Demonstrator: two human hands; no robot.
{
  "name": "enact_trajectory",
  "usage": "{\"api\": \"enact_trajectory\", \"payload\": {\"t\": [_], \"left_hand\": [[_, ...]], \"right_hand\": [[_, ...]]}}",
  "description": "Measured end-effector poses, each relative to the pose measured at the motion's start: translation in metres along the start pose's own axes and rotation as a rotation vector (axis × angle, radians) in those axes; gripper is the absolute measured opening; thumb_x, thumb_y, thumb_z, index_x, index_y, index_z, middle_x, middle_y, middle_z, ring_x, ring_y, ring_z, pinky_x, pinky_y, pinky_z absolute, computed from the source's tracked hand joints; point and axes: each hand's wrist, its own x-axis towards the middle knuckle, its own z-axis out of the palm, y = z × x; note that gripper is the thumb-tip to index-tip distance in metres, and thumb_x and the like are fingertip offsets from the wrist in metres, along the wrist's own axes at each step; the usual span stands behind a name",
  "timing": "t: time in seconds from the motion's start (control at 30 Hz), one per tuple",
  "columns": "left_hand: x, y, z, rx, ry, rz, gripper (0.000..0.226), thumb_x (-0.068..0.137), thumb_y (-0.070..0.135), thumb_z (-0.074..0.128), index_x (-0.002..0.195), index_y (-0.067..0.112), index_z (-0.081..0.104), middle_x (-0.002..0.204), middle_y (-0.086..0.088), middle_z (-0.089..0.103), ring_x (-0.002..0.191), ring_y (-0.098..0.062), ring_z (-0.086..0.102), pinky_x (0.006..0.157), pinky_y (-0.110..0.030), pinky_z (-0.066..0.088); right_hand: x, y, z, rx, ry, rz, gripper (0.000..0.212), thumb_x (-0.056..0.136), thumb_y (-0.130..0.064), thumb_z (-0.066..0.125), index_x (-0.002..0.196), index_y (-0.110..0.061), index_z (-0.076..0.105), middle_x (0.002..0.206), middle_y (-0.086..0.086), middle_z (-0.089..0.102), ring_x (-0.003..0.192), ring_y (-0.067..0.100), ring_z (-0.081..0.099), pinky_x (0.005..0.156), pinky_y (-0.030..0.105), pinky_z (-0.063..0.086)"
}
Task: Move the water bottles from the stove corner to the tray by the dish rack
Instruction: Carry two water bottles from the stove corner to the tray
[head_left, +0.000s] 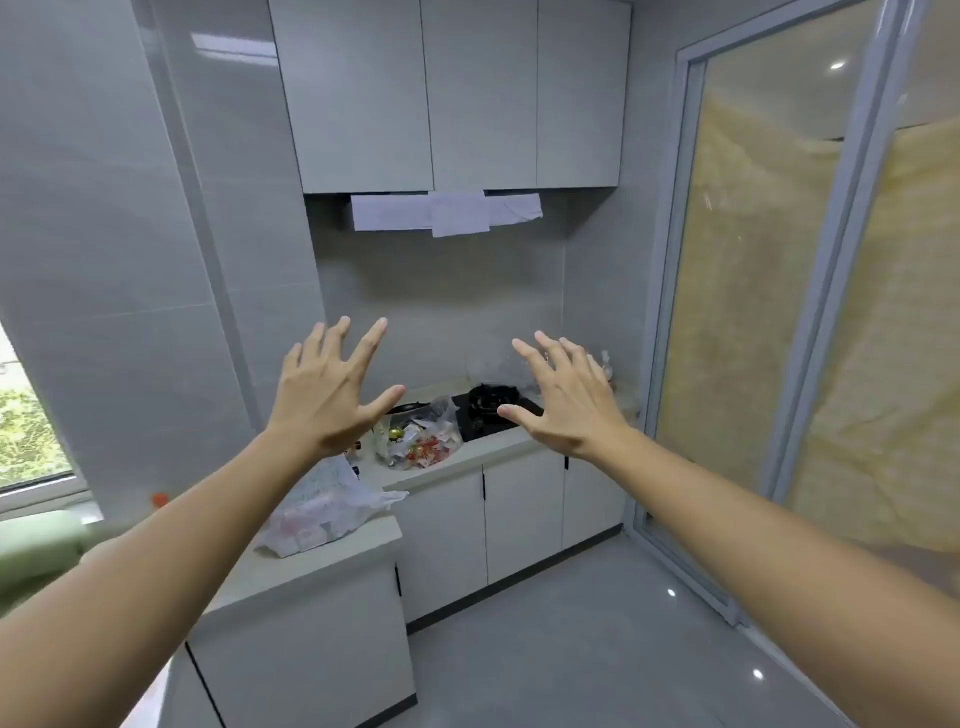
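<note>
Holding left hand (328, 397) and right hand (563, 402) up, fingers spread wide and gripping nothing, well short of the stove (488, 410) on the worktop (498, 441), blurred clear bottles (602, 366) showing faintly in its corner.

A person's left hand (332, 392) and right hand (563, 397) are raised with fingers spread, holding nothing, before a grey kitchen. Beyond them, a gas stove (491, 408) sits on the counter (498, 444), beside 2 plastic bags (418, 434) of groceries. Water bottles (605, 366) are barely discernible in the corner.
</note>
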Motion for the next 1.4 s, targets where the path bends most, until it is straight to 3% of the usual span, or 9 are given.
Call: {"api": "enact_trajectory", "payload": {"t": [0.43,1.03,1.4], "left_hand": [[0.068,0.076,0.119,-0.144,-0.106,0.105,0.087,0.092,0.08,0.018,0.167,0.039,0.005,0.171,-0.017,0.027,0.158,-0.04,0.024,0.123,-0.058,0.029],[0.232,0.201,0.316,-0.185,-0.232,0.112,0.088,0.091,0.08,0.018,0.168,0.038,0.011,0.167,-0.016,0.033,0.156,-0.037,0.027,0.122,-0.057,0.032],[0.332,0.222,0.477,-0.32,-0.29,0.045,0.086,0.092,0.079,0.018,0.168,0.038,0.01,0.169,-0.014,0.03,0.159,-0.035,0.021,0.125,-0.055,0.028]], "right_hand": [[0.0,0.097,0.064,-0.057,-0.071,0.126,0.091,0.092,-0.078,0.044,0.166,-0.037,0.012,0.175,0.003,0.014,0.161,0.03,0.008,0.129,0.055,0.014],[0.123,0.315,0.18,0.064,-0.149,0.209,0.087,0.094,-0.073,0.05,0.165,-0.037,0.015,0.174,0.003,0.017,0.159,0.03,0.012,0.129,0.053,0.015],[0.227,0.411,0.295,0.053,-0.187,0.272,0.091,0.091,-0.075,0.048,0.165,-0.034,0.014,0.172,0.002,0.022,0.158,0.03,0.016,0.128,0.052,0.019]]}}
